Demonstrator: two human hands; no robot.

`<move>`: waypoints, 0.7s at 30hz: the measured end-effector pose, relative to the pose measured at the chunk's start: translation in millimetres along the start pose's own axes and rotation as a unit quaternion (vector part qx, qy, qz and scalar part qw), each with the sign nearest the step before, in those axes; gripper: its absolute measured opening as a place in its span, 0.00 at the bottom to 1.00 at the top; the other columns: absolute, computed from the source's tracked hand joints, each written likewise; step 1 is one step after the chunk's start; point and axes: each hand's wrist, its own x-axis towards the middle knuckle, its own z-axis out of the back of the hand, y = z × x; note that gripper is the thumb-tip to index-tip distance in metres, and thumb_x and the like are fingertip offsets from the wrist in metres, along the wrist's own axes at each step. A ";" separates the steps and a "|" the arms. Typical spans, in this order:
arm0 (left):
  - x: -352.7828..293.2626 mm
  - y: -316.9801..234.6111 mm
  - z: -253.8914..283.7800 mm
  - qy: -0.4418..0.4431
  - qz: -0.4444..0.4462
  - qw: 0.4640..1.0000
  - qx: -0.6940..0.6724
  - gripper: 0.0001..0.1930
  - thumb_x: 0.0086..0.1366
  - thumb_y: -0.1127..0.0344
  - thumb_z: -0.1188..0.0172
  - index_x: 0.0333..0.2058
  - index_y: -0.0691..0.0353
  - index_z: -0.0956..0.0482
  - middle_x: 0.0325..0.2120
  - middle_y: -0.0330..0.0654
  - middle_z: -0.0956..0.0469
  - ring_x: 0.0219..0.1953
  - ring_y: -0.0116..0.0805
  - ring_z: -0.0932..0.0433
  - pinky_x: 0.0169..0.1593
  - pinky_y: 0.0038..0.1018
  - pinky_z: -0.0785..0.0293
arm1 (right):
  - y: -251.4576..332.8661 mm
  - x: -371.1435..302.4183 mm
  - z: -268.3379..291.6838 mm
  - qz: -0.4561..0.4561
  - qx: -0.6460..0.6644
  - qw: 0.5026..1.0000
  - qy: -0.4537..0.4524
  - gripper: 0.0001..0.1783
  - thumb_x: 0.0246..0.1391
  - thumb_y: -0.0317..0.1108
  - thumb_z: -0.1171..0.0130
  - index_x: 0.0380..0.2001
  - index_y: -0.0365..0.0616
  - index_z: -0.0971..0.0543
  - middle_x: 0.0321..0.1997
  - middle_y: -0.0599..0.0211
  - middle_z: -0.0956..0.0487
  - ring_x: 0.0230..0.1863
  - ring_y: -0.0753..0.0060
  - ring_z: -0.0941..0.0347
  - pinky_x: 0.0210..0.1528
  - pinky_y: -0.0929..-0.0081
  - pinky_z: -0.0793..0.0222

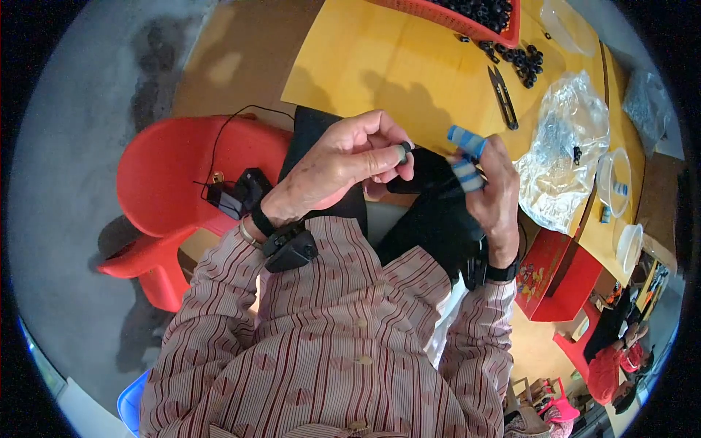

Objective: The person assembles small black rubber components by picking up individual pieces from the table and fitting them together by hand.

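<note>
My left hand [349, 155] is closed, with a small black ring-like part [405, 151] pinched between thumb and fingertips, above my lap just off the table's near edge. To its right, my right hand [495, 186] is raised with thumb and index finger apart. Blue-and-white striped tape wraps those two fingers, and nothing shows between them. Beyond the right hand, a pair of dark thread snips [502, 98] lies on the yellow table [365, 55]. Several loose black parts [527, 66] are piled near the snips.
A red basket [504, 36] of black parts stands at the far edge. A crumpled clear bag [558, 168] and clear plastic tubs [629, 247] are on the right. On the left, a red chair [164, 171] carries a black device with a cable. A red box [558, 281] stands below the table.
</note>
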 end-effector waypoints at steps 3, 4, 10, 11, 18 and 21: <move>-3.4 0.2 -1.6 0.001 0.017 0.999 -0.030 0.08 0.64 0.67 0.49 0.38 0.65 0.32 0.31 0.45 0.26 0.28 0.23 0.33 0.33 0.18 0.36 | -22.1 18.1 -10.5 0.042 -0.075 0.996 -0.033 0.22 0.38 0.17 0.44 0.42 0.41 0.25 0.28 0.61 0.26 0.31 0.59 0.32 0.35 0.68 0.34; -2.5 0.1 -2.6 0.007 0.024 0.999 -0.044 0.08 0.64 0.67 0.49 0.39 0.65 0.32 0.31 0.46 0.26 0.28 0.24 0.33 0.33 0.18 0.36 | -29.9 24.7 -12.0 0.059 -0.125 0.989 -0.048 0.23 0.37 0.17 0.44 0.42 0.42 0.25 0.27 0.61 0.26 0.31 0.59 0.33 0.35 0.66 0.34; 0.4 -1.8 -3.7 0.038 0.050 0.987 -0.149 0.08 0.64 0.67 0.49 0.39 0.64 0.32 0.31 0.50 0.27 0.27 0.27 0.34 0.32 0.19 0.37 | -57.6 45.7 -22.0 0.075 -0.277 0.957 -0.028 0.20 0.33 0.21 0.44 0.37 0.45 0.27 0.34 0.67 0.26 0.37 0.60 0.33 0.40 0.65 0.37; 1.0 -1.5 -3.8 0.057 0.047 0.979 -0.190 0.08 0.64 0.67 0.50 0.39 0.64 0.32 0.31 0.51 0.28 0.27 0.28 0.34 0.32 0.20 0.38 | -58.7 46.6 -22.7 0.075 -0.289 0.954 -0.024 0.20 0.33 0.21 0.44 0.36 0.45 0.27 0.36 0.68 0.27 0.39 0.61 0.33 0.40 0.65 0.37; 2.5 0.2 -5.1 0.062 0.047 0.976 -0.204 0.08 0.65 0.67 0.50 0.39 0.64 0.32 0.30 0.50 0.28 0.26 0.27 0.35 0.32 0.20 0.38 | -22.8 40.9 -9.7 0.101 -0.251 0.959 -0.087 0.22 0.36 0.20 0.43 0.41 0.46 0.25 0.37 0.65 0.25 0.38 0.60 0.31 0.41 0.66 0.35; -0.1 -6.3 -10.9 0.012 0.044 0.997 -0.067 0.08 0.64 0.67 0.49 0.39 0.65 0.32 0.31 0.46 0.27 0.27 0.24 0.34 0.33 0.19 0.37 | 21.0 19.0 -11.0 -0.067 0.109 0.988 -0.090 0.13 0.47 0.23 0.42 0.40 0.40 0.24 0.35 0.67 0.23 0.37 0.74 0.28 0.41 0.78 0.33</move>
